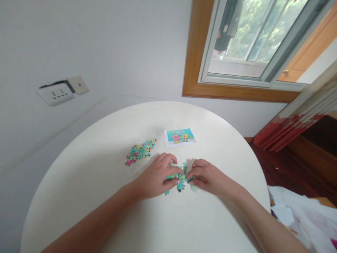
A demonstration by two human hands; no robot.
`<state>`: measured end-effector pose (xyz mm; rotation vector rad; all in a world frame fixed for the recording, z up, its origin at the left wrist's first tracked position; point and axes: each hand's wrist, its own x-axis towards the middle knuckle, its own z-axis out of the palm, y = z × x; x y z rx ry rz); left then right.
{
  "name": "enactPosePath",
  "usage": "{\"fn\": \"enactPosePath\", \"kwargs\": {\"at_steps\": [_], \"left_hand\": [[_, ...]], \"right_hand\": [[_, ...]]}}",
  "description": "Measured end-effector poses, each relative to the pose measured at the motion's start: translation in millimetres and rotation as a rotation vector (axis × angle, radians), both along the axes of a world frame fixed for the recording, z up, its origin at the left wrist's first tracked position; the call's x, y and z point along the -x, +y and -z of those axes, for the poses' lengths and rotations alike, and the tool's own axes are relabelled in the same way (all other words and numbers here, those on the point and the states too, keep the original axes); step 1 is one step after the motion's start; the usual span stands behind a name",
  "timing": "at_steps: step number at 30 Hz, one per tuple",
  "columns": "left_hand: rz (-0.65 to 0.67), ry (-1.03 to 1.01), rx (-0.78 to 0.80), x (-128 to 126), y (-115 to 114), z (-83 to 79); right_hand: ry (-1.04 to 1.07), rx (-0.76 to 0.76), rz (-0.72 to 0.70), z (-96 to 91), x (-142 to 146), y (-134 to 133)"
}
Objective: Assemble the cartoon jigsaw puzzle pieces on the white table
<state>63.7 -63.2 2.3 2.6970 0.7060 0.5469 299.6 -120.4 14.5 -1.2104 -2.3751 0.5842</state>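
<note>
My left hand and my right hand meet near the middle of a round white table. Between them lies a small cluster of joined jigsaw pieces, teal with yellow and pink. Both hands have curled fingers pinching at this cluster, the left from its left side, the right from its right side. A loose teal piece lies just below the right fingertips. A pile of loose jigsaw pieces sits to the upper left of my left hand. A small cartoon picture card lies beyond the hands.
The table stands against a white wall with a power socket at the left. A wood-framed window is at the upper right. Red and white boards lean at the right, and white cloth lies by the table's right edge.
</note>
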Motion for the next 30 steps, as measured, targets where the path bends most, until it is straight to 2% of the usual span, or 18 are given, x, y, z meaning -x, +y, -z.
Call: {"fn": "enactPosePath", "kwargs": {"at_steps": [5, 9, 14, 21, 25, 30], "left_hand": [[0.033, 0.007, 0.049, 0, -1, -3.7], [0.001, -0.079, 0.106, 13, 12, -6.5], [0.004, -0.052, 0.156, 32, 27, -10.3], [0.056, 0.057, 0.258, 37, 19, -16.2], [0.064, 0.09, 0.276, 34, 14, -16.3], [0.036, 0.1, 0.247, 29, 13, -12.6]], "right_hand": [[0.021, 0.039, -0.003, 0.1, -3, 0], [0.043, 0.068, 0.009, 3.5, -6, 2], [0.027, 0.042, 0.08, 6.8, -13, 5], [-0.024, 0.016, 0.19, 5.9, -17, 7], [-0.063, -0.088, 0.236, 4.6, -10, 5], [-0.063, -0.106, 0.107, 3.8, 6, -3]]}}
